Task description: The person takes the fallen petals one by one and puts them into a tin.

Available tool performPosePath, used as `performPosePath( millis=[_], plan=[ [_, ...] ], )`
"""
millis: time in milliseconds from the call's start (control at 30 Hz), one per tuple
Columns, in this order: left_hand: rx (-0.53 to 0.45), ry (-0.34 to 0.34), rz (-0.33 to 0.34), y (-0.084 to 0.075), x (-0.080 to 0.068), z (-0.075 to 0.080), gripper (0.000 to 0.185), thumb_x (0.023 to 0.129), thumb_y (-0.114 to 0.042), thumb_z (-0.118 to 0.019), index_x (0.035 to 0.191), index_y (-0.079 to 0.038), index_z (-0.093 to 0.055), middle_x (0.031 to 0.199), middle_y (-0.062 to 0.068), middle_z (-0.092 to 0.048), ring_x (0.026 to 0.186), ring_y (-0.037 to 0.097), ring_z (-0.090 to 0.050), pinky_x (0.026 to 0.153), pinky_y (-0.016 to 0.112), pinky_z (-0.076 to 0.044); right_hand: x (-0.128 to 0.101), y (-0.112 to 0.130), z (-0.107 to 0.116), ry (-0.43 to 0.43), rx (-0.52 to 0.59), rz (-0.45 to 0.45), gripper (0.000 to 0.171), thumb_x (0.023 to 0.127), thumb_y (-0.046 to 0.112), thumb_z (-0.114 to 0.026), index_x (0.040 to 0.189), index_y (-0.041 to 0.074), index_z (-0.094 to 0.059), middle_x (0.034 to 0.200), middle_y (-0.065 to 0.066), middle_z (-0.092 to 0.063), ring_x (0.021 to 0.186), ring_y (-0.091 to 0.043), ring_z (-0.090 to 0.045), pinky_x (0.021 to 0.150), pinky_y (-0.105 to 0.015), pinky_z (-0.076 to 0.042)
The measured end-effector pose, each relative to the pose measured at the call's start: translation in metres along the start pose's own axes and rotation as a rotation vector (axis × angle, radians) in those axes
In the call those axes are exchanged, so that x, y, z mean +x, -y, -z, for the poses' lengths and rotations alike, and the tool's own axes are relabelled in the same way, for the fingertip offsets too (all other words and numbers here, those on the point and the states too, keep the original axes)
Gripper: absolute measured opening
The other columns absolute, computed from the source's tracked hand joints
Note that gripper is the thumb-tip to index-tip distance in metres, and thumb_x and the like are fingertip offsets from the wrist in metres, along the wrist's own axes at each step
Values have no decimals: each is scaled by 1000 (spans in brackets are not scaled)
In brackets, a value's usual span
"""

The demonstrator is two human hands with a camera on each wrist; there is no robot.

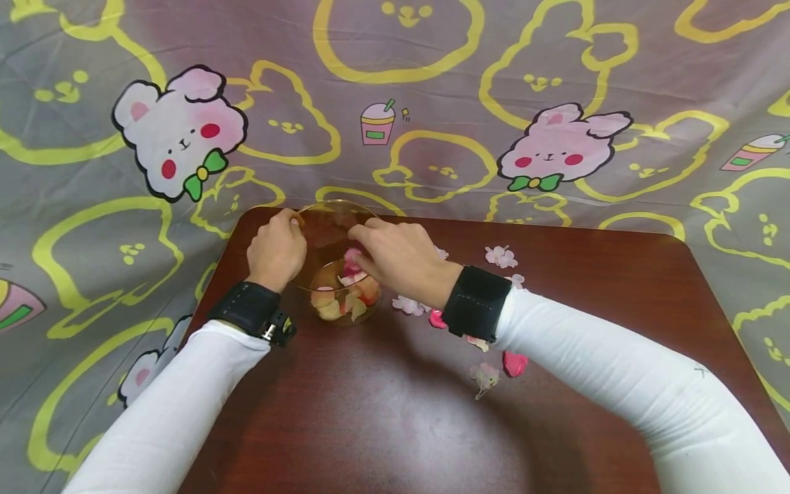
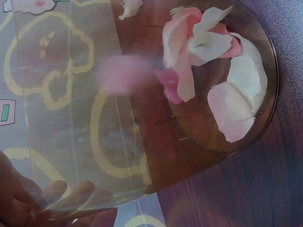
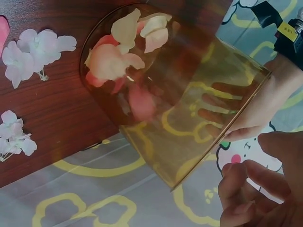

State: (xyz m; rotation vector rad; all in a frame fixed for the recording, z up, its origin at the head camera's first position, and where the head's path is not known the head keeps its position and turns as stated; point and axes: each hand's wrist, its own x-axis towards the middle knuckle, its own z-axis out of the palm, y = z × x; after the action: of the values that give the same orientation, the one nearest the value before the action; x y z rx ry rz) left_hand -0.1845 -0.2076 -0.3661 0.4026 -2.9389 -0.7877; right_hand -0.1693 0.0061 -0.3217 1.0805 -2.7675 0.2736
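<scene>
Bunny-print cloth (image 1: pixel 432 89) hangs behind and spreads under a dark wooden table (image 1: pixel 382 412), and that is where I have both hands working. A clear amber cup (image 1: pixel 336 274) stands near the table's far left edge, tilted a little away from me, with pink, cream and peach petals (image 1: pixel 345 298) heaped on its bottom. My left hand (image 1: pixel 276 250) grips the cup's rim and wall from the left; in the left wrist view the fingertips (image 2: pixel 71 191) show pressed against the clear wall. My right hand (image 1: pixel 398 259) sits over the cup's mouth, fingers bent and drawn together near a pink petal (image 1: pixel 353 255); I cannot tell whether it is pinching that petal or merely touching it. In the right wrist view those fingers (image 3: pixel 251 189) curl just outside the rim. Loose blossoms (image 1: pixel 501 256) and red petals (image 1: pixel 514 362) lie scattered on the table to the right of the cup, apart from it.
</scene>
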Motion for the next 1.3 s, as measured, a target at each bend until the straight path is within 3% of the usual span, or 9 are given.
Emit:
performPosePath(
  millis=[267, 900, 1300],
  plan=[
    [-4, 3, 1, 1, 1, 0, 40, 110, -25, -29, 129, -7, -60, 125, 24, -67, 112, 49, -64, 88, 63, -49, -2, -5, 2, 20, -5, 4, 32, 98, 36, -65, 124, 18, -68, 104, 1, -70, 75, -16, -65, 59, -34, -52],
    [-6, 0, -1, 1, 0, 1, 41, 110, -24, -28, 129, -6, -59, 128, 25, -66, 113, 50, -63, 90, 63, -48, -14, -37, 8, -7, 70, -35, 27, 98, 32, -66, 117, 13, -69, 105, -1, -71, 83, -17, -66, 66, -35, -53],
    [-9, 4, 2, 1, 1, 0, 40, 110, -24, -29, 129, -6, -59, 129, 26, -65, 114, 50, -63, 90, 63, -48, -24, -53, 2, -25, 63, -47, 25, 98, 32, -66, 113, 12, -70, 99, -3, -70, 73, -17, -63, 59, -35, -50]
  ],
)
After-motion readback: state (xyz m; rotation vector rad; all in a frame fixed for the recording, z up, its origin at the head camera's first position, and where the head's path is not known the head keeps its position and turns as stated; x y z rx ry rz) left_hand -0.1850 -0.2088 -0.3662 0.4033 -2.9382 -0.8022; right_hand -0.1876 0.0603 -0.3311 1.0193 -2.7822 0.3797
